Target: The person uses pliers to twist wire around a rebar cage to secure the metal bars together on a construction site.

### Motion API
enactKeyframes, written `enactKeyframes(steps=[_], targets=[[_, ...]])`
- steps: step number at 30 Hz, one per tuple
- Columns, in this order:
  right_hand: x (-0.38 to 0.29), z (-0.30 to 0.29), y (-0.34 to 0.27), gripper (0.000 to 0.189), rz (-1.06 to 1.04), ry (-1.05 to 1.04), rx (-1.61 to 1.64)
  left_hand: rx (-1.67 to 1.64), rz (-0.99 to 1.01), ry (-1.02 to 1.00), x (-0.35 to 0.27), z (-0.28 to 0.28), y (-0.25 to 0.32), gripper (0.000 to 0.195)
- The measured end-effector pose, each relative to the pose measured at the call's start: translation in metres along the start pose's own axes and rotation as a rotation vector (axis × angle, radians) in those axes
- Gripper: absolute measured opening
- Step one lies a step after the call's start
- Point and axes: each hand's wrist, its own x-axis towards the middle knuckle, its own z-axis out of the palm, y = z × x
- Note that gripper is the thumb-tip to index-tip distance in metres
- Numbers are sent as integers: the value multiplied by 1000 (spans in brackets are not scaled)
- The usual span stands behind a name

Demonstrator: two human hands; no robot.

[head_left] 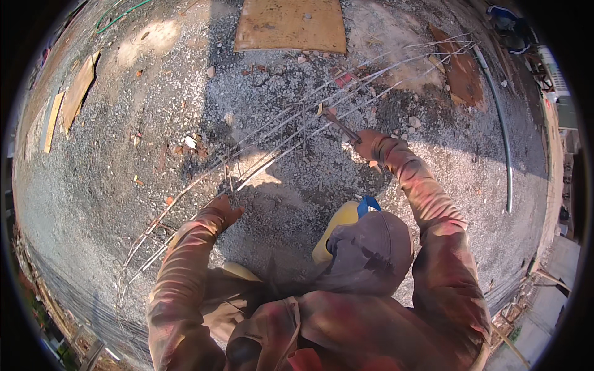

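Observation:
A long cage of thin steel reinforcing bars [274,134], with cross ties, runs diagonally over the gravel. My left hand [226,211] is at the near side of the cage, around or against a bar at a tie; its thumb points out to the right, and the exact grip is hidden. In my right hand [369,143] is the handle of a long metal tool [344,129], whose kind I cannot tell. The tool's far end reaches over the bars, beside a small yellowish piece [319,109]. A red object [343,79] lies under the bars farther up.
A plywood sheet [290,25] lies ahead. Wooden boards lie at left [80,92] and right [464,74]. A grey pipe [501,120] stretches along the right, near a crouching person [508,28]. A green hose [123,16] is at upper left. Stones and brick pieces dot the gravel.

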Motion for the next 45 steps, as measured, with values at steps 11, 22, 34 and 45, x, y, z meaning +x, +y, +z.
enactKeyframes(steps=[11,22,34,45], targets=[[75,-25,1,14,-152,-597,125,112,13,-21,-5,3,-5,93],[29,-71,-70,55,249,-622,256,125,71,-66,-5,1,-9,95],[34,-50,-59,39,-107,380,-687,95,127,-1,-9,3,-21,91],[50,-34,-31,30,-292,764,-832,116,91,-38,-10,-1,-13,90]])
